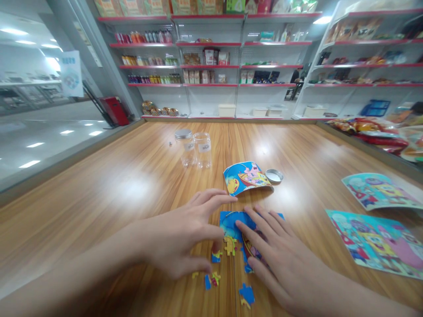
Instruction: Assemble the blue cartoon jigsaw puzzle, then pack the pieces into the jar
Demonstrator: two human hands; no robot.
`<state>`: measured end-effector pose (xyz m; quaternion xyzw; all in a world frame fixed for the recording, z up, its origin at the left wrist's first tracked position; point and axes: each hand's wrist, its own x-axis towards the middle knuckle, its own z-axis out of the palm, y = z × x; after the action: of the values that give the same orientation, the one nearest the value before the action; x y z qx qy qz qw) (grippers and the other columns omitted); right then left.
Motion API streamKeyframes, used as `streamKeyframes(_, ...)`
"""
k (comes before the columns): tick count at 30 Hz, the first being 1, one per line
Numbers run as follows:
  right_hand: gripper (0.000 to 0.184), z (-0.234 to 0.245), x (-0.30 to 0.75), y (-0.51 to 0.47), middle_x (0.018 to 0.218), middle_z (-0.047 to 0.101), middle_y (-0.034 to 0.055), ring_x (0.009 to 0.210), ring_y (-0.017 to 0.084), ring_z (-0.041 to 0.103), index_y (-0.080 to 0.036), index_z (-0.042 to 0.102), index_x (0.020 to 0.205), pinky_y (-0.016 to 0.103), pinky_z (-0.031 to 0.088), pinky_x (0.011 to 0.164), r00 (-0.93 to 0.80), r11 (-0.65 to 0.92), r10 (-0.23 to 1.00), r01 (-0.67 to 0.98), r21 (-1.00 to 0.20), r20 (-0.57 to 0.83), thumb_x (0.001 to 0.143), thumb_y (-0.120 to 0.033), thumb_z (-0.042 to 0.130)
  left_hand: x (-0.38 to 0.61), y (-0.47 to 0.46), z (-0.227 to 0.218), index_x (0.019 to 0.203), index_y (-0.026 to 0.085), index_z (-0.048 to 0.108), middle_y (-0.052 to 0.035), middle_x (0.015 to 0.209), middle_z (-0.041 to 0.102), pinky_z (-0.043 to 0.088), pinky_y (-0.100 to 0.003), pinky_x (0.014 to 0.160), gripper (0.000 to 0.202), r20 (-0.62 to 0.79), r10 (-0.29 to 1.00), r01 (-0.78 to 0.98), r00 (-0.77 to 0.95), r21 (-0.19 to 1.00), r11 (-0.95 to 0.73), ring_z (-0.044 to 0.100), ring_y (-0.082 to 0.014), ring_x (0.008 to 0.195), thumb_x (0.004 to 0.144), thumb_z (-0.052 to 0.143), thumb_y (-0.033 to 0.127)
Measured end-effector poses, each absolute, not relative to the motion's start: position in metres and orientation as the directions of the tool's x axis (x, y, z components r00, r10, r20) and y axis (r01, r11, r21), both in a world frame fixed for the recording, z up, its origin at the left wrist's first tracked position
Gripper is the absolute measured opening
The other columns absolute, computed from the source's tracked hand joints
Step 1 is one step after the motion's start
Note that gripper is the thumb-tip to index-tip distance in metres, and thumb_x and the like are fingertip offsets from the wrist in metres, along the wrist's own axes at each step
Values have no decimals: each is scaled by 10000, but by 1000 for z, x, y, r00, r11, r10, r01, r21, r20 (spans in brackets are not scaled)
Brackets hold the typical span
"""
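A partly joined jigsaw puzzle (231, 222), mostly blue with a yellow part, lies on the wooden table before me. My right hand (271, 246) rests over its right side, fingers spread, hiding much of that part. Left of the puzzle, my left hand (188, 233) hovers with thumb and fingers apart. Under its index finger is a loose blue and yellow puzzle piece (216, 256); whether they touch I cannot tell. Nearer me lie a blue, yellow and red piece (211, 280) and a blue piece (246, 294). Beyond the puzzle is a curled picture card (247, 177) with a cartoon boat scene.
Two clear plastic jars (202, 152) stand farther back, one with a metal lid. A loose silver lid (274, 176) lies beside the card. To the right are a finished puzzle (380, 242) and another curled card (383, 191). Stocked shelves (211, 66) line the wall behind.
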<state>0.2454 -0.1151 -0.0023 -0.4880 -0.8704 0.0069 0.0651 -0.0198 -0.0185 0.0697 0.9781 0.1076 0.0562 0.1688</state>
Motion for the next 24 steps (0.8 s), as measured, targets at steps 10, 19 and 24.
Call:
streamKeyframes(10, 610, -1, 245, -114, 1674, 200, 66, 1530, 339, 202, -295, 207, 1614, 639, 313, 1178, -519, 527, 848, 847, -67, 101, 1046, -418, 390, -18, -21, 68, 902, 203, 731, -89, 1638, 248, 273, -618, 1204, 355, -17, 168, 163, 986, 351, -922, 158, -450, 1515, 631, 904, 353)
streamKeyframes(19, 609, -2, 245, -114, 1676, 193, 72, 1527, 348, 206, -290, 230, 1610, 644, 312, 1174, -513, 521, 852, 850, -76, 104, 1041, -425, 398, -16, -24, 66, 917, 184, 698, -129, 1611, 297, 306, -620, 1185, 350, 17, 176, 161, 984, 331, -930, 201, -459, 1495, 742, 841, 451)
streamKeyframes(24, 588, -2, 244, -115, 1669, 218, 82, 1528, 348, 203, -292, 257, 1602, 646, 313, 1172, -514, 522, 852, 849, -78, 101, 1045, -421, 391, -13, -20, 57, 916, 172, 699, -154, 1559, 360, 303, -608, 1190, 258, 130, 314, 257, 941, 329, -908, 225, -413, 1492, 871, 733, 424)
